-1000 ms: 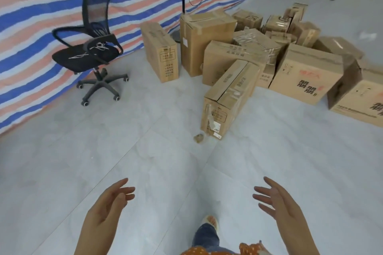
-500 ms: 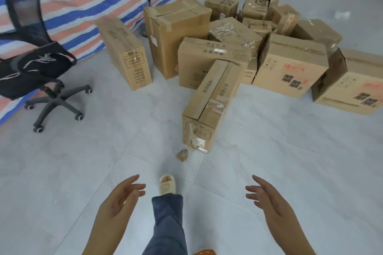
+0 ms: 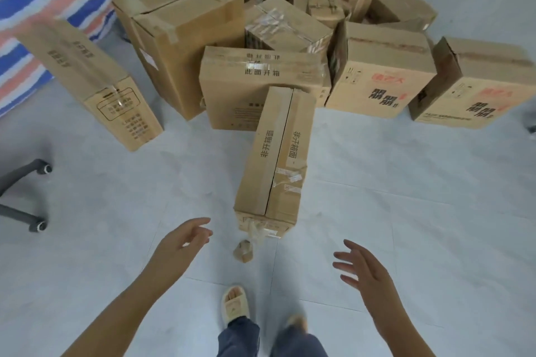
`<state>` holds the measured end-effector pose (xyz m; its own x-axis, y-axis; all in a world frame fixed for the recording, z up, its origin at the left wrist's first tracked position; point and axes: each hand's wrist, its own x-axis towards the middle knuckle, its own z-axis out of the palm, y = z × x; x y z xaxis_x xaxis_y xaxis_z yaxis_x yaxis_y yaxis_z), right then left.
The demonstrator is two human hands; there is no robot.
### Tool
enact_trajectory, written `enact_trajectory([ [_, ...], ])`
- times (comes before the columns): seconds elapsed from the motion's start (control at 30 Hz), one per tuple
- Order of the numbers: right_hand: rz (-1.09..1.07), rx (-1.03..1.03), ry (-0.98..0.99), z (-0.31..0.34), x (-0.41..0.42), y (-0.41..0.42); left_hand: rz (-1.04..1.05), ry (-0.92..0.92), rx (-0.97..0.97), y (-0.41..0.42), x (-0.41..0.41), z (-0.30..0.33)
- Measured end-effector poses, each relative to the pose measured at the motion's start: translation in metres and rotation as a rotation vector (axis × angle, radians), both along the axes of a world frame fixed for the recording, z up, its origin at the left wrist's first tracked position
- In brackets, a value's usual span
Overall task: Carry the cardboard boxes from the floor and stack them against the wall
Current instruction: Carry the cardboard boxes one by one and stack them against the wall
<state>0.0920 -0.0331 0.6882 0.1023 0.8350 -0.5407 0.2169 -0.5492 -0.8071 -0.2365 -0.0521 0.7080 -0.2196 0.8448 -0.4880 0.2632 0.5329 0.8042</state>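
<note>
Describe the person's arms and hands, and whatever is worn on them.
Both forearms are bare right to the bottom edge of the picture: no sleeves show. The left hand and right hand wear no gloves, and no rings, watch or bracelet can be seen. No markings are visible on either.

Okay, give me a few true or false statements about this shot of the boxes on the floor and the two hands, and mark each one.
1. Both hands are empty. True: the left hand and the right hand are open, touching nothing.
2. The long narrow box lies nearest the person, its end pointing at them. True.
3. A small crumpled scrap lies on top of that box. False: it lies on the floor just in front of it.
4. The striped tarp hangs on the right. False: it is on the left.
5. Two boxes with red and black print stand at the right of the pile. True.
</note>
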Motion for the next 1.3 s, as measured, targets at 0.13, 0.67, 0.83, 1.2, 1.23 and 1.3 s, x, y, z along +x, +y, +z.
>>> enact_trajectory([
  [0.13, 0.014, -0.130, -0.029, -0.074, -0.022, 0.063, 0.097, -0.083, -0.164, 0.069, -0.005, -0.077],
  [0.67, -0.032, -0.313, 0.194, -0.347, -0.069, 0.156, 0.267, -0.420, -0.351, 0.165, 0.019, -0.360],
  [0.83, -0.074, -0.333, 0.209, -0.317, -0.069, 0.160, 0.303, -0.439, -0.350, 0.169, 0.034, -0.328],
  [1.2, -0.139, -0.290, 0.241, -0.139, -0.066, 0.122, 0.455, -0.334, -0.321, 0.123, 0.048, -0.155],
  [1.23, -0.153, -0.310, 0.231, -0.129, -0.066, 0.116, 0.473, -0.333, -0.324, 0.118, 0.049, -0.145],
  [1.3, -0.164, -0.355, 0.190, -0.112, -0.065, 0.108, 0.490, -0.322, -0.356, 0.109, 0.051, -0.127],
])
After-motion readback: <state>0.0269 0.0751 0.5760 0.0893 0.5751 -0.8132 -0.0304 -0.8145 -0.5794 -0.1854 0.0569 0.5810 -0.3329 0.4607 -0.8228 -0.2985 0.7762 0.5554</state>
